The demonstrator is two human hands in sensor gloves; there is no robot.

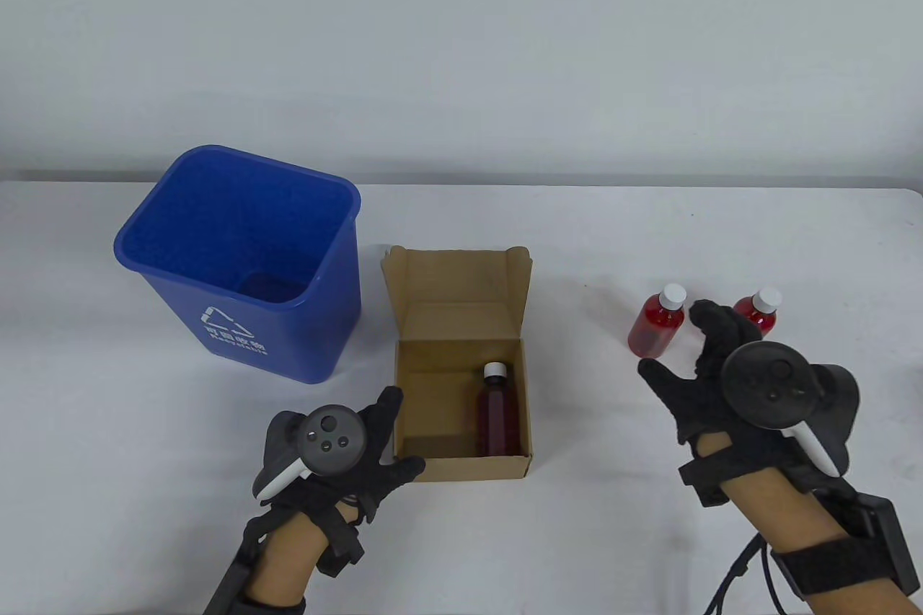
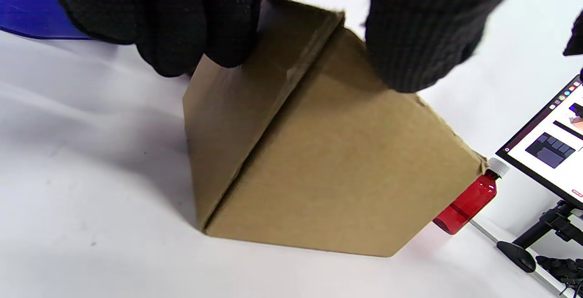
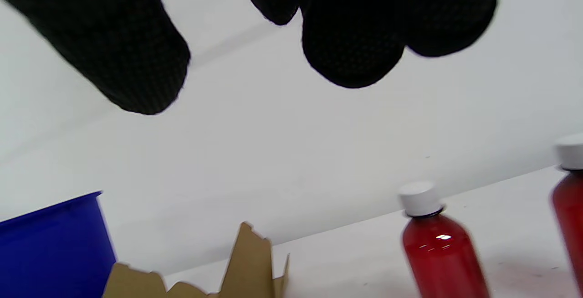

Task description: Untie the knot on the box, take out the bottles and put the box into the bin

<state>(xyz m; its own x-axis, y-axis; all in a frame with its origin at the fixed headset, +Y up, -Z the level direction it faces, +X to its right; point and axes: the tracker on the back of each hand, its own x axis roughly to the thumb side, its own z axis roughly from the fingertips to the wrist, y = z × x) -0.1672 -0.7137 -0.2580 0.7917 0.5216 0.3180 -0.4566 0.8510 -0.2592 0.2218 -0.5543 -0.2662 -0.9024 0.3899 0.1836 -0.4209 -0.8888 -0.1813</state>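
Observation:
The brown cardboard box [image 1: 461, 384] stands open in the middle of the table, lid flap up at the back. Inside it, along the right wall, lies one dark red bottle [image 1: 499, 413] with a white cap. My left hand [image 1: 393, 438] holds the box's near left corner [image 2: 255, 152], fingers [image 2: 182, 47] on the left wall and thumb on the front wall. Two more red bottles [image 1: 657, 323] [image 1: 758, 308] stand upright at the right. Just in front of them hovers my right hand [image 1: 678, 359], fingers spread and holding nothing. No string is in sight.
A blue bin [image 1: 238, 262] stands upright left of the box, its mouth open. In the left wrist view a monitor [image 2: 551, 147] on a stand sits off the table's right side. White tabletop lies between the box and the standing bottles.

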